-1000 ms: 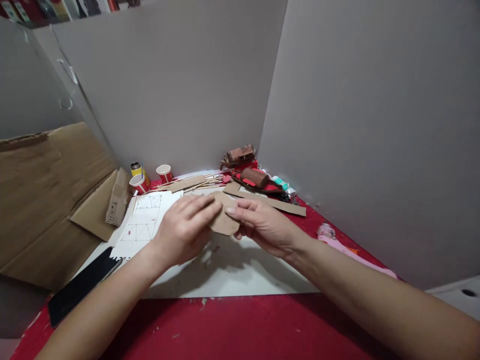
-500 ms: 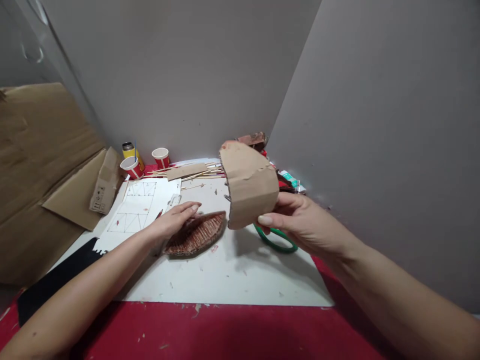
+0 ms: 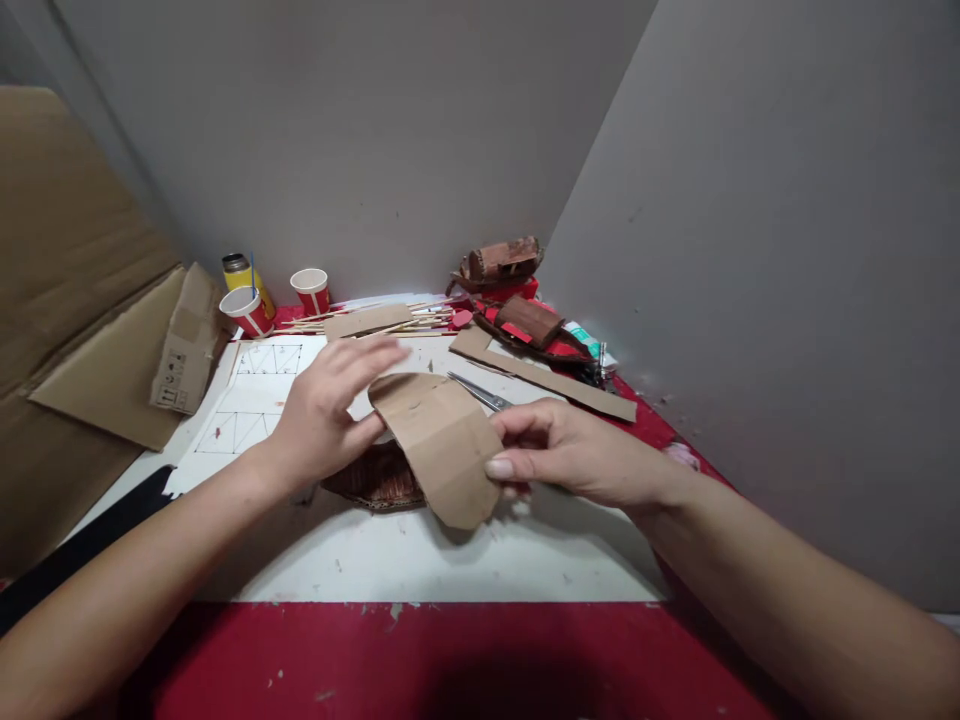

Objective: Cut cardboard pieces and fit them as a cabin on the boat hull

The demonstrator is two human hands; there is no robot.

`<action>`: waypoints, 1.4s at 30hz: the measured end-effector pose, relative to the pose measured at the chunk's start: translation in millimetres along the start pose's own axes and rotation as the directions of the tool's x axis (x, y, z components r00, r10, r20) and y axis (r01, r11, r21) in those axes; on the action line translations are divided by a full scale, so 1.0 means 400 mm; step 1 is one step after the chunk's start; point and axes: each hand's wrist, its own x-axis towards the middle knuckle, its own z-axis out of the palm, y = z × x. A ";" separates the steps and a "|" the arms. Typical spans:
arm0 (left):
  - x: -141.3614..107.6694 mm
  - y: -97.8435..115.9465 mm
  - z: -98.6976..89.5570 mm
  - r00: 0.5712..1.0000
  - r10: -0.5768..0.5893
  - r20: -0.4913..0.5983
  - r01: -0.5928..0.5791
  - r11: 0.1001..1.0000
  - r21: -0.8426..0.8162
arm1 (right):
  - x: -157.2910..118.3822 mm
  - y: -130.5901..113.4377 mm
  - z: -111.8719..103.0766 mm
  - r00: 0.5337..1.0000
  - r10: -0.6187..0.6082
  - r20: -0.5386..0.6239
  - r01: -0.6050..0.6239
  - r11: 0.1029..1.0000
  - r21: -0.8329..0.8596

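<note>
A curved piece of cardboard [image 3: 442, 440] is pinched between the thumb and fingers of my right hand [image 3: 559, 450], held tilted above the white board. My left hand [image 3: 319, 410] is at its left edge, fingers spread and slightly blurred, the thumb close to the edge; whether it touches, I cannot tell. Beneath them lies a brown-painted corrugated cardboard shape [image 3: 379, 475], partly covered by the cardboard piece. Scissor blades [image 3: 480, 390] show behind the cardboard, with their handles hidden by my right hand.
Cardboard strips [image 3: 555, 378] and brown-red cardboard models [image 3: 525, 322] lie at the back right. Wooden sticks [image 3: 427, 318], a paper cup [image 3: 310, 290] and a yellow bottle [image 3: 259, 285] line the back. A drawing sheet [image 3: 240, 430] and large cardboard [image 3: 82, 220] are at left.
My right hand has brought the cardboard piece left and down over the brown shape, turning it. My left hand has lifted off toward the piece's left edge, and the scissors' green handles have become hidden.
</note>
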 end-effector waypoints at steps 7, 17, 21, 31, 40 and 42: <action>0.030 0.051 0.004 0.893 -0.306 0.331 0.366 0.921 -0.135 | 0.024 0.002 -0.005 0.993 -0.062 -0.103 0.071 0.994 0.086; -0.006 0.012 0.027 0.687 -0.454 0.567 0.684 0.666 -0.296 | 0.063 0.049 0.057 0.965 -0.094 -0.246 0.098 0.995 0.001; -0.016 0.004 0.036 0.699 -0.443 0.562 0.658 0.706 -0.262 | 0.058 0.055 0.073 0.952 -0.128 -0.278 0.116 0.992 -0.059; -0.030 -0.006 0.041 0.685 -0.451 0.572 0.624 0.769 -0.140 | 0.065 0.119 0.101 0.919 -0.233 -0.317 0.176 0.964 -0.197; -0.045 -0.006 0.056 0.767 -0.383 0.515 0.511 0.850 -0.129 | 0.056 0.138 0.091 0.876 -0.423 -0.230 0.248 0.806 -0.538; -0.051 -0.005 0.060 0.794 -0.362 0.488 0.465 0.879 -0.106 | 0.053 0.140 0.091 0.876 -0.426 -0.228 0.242 0.795 -0.557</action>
